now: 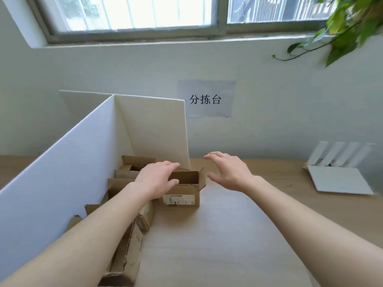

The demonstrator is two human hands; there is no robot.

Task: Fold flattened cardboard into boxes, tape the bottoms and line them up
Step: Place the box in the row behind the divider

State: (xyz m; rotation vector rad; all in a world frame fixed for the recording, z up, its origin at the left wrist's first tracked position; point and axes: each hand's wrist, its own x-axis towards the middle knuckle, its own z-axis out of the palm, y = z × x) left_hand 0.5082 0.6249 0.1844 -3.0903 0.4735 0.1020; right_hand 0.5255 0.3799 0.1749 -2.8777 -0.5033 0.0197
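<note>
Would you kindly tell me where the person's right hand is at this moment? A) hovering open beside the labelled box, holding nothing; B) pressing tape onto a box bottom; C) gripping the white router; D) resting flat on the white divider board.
A: the right hand hangs in the air with fingers spread, just right of the labelled box, while the left hand rests on that box's open top.

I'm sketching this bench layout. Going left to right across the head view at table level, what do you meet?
White divider board → row of folded boxes → left hand on the open labelled box → right hand, held open above the table → white router.
</note>
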